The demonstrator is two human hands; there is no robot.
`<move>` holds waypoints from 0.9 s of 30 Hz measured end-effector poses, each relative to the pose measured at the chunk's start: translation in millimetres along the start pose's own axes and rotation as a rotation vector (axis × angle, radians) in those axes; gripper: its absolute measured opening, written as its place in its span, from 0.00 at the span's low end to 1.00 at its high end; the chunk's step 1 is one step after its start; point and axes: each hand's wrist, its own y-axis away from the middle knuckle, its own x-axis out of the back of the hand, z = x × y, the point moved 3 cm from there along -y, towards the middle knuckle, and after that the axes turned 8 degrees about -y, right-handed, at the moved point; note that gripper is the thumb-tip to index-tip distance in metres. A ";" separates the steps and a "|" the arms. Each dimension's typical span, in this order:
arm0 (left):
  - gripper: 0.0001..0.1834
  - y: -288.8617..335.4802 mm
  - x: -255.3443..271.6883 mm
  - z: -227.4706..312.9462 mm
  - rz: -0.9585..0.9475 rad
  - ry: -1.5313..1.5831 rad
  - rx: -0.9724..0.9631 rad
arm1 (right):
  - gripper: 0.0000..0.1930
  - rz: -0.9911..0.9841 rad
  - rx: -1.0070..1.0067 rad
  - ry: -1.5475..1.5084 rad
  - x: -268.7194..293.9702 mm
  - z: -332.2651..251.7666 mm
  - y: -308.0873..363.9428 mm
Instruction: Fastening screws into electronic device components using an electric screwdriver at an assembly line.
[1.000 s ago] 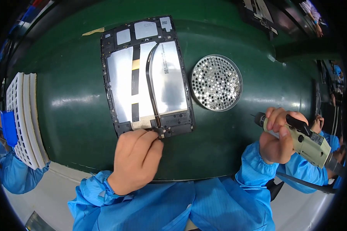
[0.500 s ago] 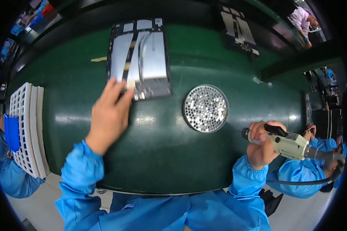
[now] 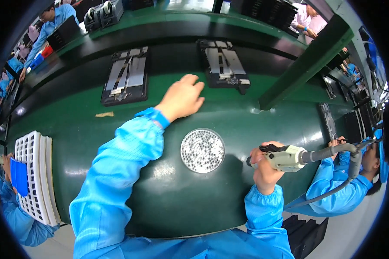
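My left hand (image 3: 183, 98) reaches across the bench with its fingers apart and nothing in them. It hovers just short of an opened tablet (image 3: 224, 64) on the far right, whose pale battery plates and dark cables show. To its left lies a second opened tablet (image 3: 126, 77), apart from the hand. A cream electric screwdriver (image 3: 285, 158) is in my right hand (image 3: 266, 168), fingers wrapped round its body, tip pointing left. Between my arms sits a round dish (image 3: 202, 150) dotted with small shiny and dark bits, too small to name.
A thick green post (image 3: 307, 64) rises at the right. White grid trays (image 3: 38, 177) with a blue piece stand at the left edge. A yellowish strip (image 3: 104, 114) lies on the green bench (image 3: 164, 203). The screwdriver's grey cable (image 3: 333, 190) loops right, near a co-worker (image 3: 345, 181).
My left hand has let go of the left tablet and moved right, toward the other one. That tablet now lies farther back. My head view has shifted up; the right hand keeps the screwdriver.
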 end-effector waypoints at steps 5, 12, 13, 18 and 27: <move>0.31 -66.1 -60.7 8.1 -0.053 0.013 0.076 | 0.16 0.047 -0.113 0.101 8.9 4.0 -4.4; 0.30 -98.1 -81.9 13.6 -0.053 -0.272 -0.171 | 0.17 0.184 -0.280 0.116 18.9 -8.2 -10.1; 0.29 -101.8 -79.8 21.9 -0.058 -0.332 -0.234 | 0.16 0.130 -0.256 0.189 24.0 -5.9 -10.3; 0.23 -73.0 -52.9 -19.9 0.168 -0.324 -0.122 | 0.15 -0.104 -0.115 0.341 8.5 -4.0 -18.6; 0.26 88.9 82.8 -0.9 0.334 -0.277 -0.058 | 0.24 0.077 -0.142 0.300 20.0 -11.7 -18.6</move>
